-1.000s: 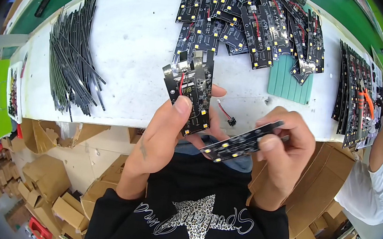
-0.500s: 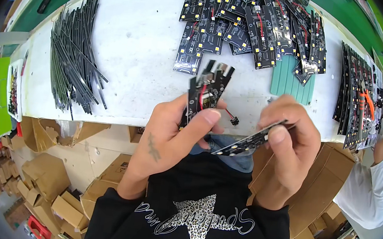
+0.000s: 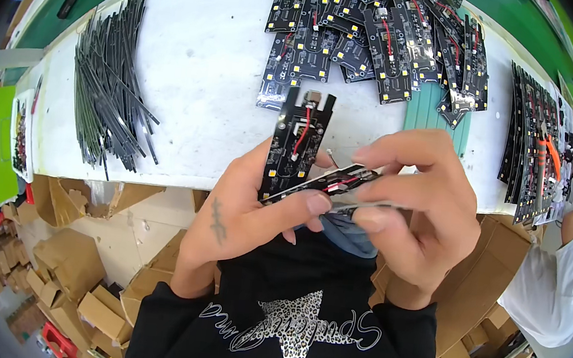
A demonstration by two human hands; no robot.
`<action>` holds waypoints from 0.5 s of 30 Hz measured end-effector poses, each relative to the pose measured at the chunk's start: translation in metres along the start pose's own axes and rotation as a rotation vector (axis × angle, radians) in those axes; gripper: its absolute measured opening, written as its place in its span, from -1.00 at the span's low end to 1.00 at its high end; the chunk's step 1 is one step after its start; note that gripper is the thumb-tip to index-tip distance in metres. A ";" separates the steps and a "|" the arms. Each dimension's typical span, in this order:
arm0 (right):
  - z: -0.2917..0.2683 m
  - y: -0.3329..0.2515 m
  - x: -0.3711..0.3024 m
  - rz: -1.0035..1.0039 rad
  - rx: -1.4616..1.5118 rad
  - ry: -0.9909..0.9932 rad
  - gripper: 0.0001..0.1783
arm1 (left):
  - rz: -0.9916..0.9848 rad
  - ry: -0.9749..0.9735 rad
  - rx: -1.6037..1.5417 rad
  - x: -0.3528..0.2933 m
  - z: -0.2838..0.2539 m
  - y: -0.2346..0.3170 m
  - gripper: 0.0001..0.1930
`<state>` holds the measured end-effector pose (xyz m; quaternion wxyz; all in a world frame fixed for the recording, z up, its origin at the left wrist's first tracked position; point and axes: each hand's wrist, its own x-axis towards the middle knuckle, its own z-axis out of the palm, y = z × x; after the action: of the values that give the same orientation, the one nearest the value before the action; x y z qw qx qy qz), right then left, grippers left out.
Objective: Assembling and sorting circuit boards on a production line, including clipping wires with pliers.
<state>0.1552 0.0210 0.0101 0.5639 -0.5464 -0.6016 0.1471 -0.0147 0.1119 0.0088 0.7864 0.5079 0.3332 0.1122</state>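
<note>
Above the table's front edge, my left hand (image 3: 240, 209) is closed on a black circuit board (image 3: 286, 154) that stands nearly upright, with a red wire and yellow-white LEDs on its face. A second circuit board (image 3: 332, 182), tilted to the right, lies between my two hands, its lower end under my left thumb. My right hand (image 3: 432, 203) is closed, with thumb and fingers around the right end of the tilted board and the edge of another thin board (image 3: 361, 207). My fingers partly hide where the boards overlap.
A pile of similar circuit boards (image 3: 393, 50) lies at the back, partly over a green ribbed mat (image 3: 417, 120). Black strips (image 3: 110, 81) lie bundled at left. More boards (image 3: 528, 136) and orange-handled pliers (image 3: 550, 156) are at right, near another person's white sleeve (image 3: 550, 287). Cardboard boxes (image 3: 69, 257) stand below.
My right hand has moved left and its board now meets those in my left hand. The left-hand boards have parted, one upright and one tilted right.
</note>
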 end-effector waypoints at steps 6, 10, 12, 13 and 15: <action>-0.004 0.003 0.000 0.267 0.108 0.169 -0.90 | -0.028 0.007 -0.035 0.003 0.000 -0.002 -0.69; -0.015 -0.001 -0.003 0.318 0.248 0.278 -0.91 | 0.046 0.014 -0.146 0.010 0.003 -0.002 -0.66; -0.006 -0.003 -0.005 0.374 0.278 0.240 -0.91 | 0.089 0.027 -0.255 0.012 0.005 -0.007 -0.60; 0.001 -0.001 -0.009 0.395 0.276 0.232 -0.91 | 0.141 0.033 -0.281 0.011 0.008 -0.012 -0.59; 0.015 0.001 -0.015 0.410 0.321 0.215 -0.89 | 0.287 0.021 -0.414 0.016 0.015 -0.024 -0.52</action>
<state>0.1401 0.0158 -0.0034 0.6624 -0.5728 -0.3841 0.2927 0.0026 0.0985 -0.0143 0.8462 0.3769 0.2355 0.2939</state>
